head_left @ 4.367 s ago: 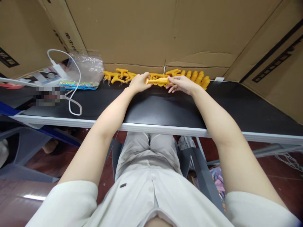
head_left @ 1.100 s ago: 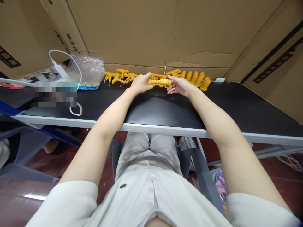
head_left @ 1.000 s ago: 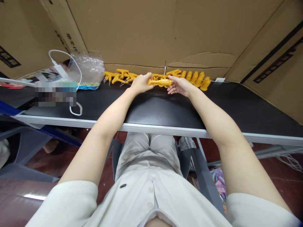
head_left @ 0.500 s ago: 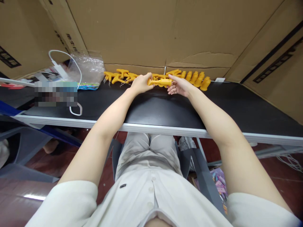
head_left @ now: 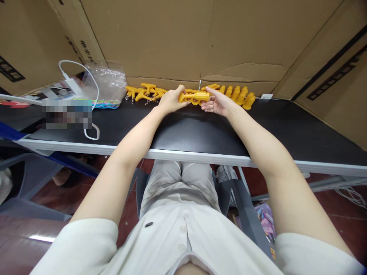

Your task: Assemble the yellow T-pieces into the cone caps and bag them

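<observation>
My left hand [head_left: 172,100] is closed around the left end of a yellow plastic corkscrew [head_left: 201,96], held level just above the black table. At its other end my right hand [head_left: 218,102] pinches the cylindrical part between thumb and fingers. My fingers hide both ends, and I cannot tell how the parts join. To the left lie several yellow T-shaped corkscrew handles [head_left: 142,94] with metal spirals sticking out. Several yellow cylindrical sleeves [head_left: 240,95] stand in a row to the right. More yellow pieces [head_left: 210,87] lie behind the held one, partly hidden.
A cardboard wall [head_left: 172,42] rises behind the black tabletop [head_left: 197,131]. On the left are a clear plastic bag [head_left: 107,82], a white cable [head_left: 96,78] and a blurred-out object. A small white piece [head_left: 266,96] lies at the back right. The table's metal edge [head_left: 197,156] runs before me.
My right hand has shifted its fingers slightly on the cylindrical part, which has moved a little and turned. My left hand stays nearly still on its end.
</observation>
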Available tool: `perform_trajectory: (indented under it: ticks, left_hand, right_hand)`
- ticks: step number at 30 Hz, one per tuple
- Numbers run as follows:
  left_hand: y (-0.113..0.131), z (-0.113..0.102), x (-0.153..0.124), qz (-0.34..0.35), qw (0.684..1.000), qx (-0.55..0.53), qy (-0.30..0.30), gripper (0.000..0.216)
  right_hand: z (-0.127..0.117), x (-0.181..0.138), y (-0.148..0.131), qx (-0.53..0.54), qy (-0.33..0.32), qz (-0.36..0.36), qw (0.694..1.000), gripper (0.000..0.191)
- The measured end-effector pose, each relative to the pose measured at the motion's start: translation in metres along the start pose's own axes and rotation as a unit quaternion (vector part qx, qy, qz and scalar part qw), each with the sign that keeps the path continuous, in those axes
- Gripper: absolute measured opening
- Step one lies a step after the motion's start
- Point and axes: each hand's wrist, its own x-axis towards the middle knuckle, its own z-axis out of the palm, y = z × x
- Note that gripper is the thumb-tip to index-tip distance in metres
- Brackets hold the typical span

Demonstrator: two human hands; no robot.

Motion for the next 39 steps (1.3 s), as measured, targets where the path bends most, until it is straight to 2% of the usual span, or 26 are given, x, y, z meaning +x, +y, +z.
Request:
perform_trajectory:
  ticks: [3,5,7,11,13,15,17,21,27,32,39]
  left_hand:
    - [0.002,0.002,0.000,0.042,0.998,-0.036,0.010,0.076]
    - [0.004,0.002,-0.001,0.045,0.998,-0.049,0.012,0.087]
    - [0.005,0.001,-0.002,0.038,0.998,-0.049,0.012,0.089]
    - [0.002,-0.001,-0.002,0.036,0.999,-0.040,0.001,0.078]
    - [-0.001,0.001,-0.001,0.036,0.999,-0.037,-0.005,0.072]
    - [-0.004,0.003,0.000,0.038,0.999,-0.033,-0.008,0.067]
    - [-0.004,0.005,0.001,0.042,0.999,-0.027,-0.010,0.064]
    - [-0.003,0.006,0.001,0.048,0.999,-0.023,-0.012,0.061]
    - [-0.002,0.005,0.000,0.045,0.998,-0.026,-0.021,0.058]
    - [-0.006,0.010,0.002,0.047,0.998,-0.031,-0.015,0.054]
    - [0.000,0.005,0.000,0.035,0.999,-0.021,-0.028,0.052]
  right_hand:
    - [-0.005,0.003,-0.003,0.033,0.017,-0.043,0.998,0.043]
    - [-0.012,0.004,-0.007,0.049,0.043,-0.073,0.995,0.037]
    - [-0.020,0.005,-0.010,0.069,0.085,-0.099,0.989,0.033]
    - [-0.032,0.012,-0.008,0.075,0.195,-0.162,0.965,0.019]
    - [-0.035,0.019,-0.002,0.029,0.224,-0.207,0.952,0.011]
    - [-0.035,0.027,0.007,-0.079,0.252,-0.249,0.932,0.028]
    - [-0.033,0.033,0.016,-0.217,0.272,-0.278,0.895,0.045]
    - [-0.026,0.038,0.029,-0.411,0.246,-0.304,0.824,0.056]
    - [-0.016,0.037,0.034,-0.561,0.181,-0.275,0.759,0.062]
    - [-0.020,0.047,0.044,-0.589,0.171,-0.283,0.738,0.060]
    - [-0.020,0.046,0.046,-0.594,0.153,-0.264,0.745,0.066]
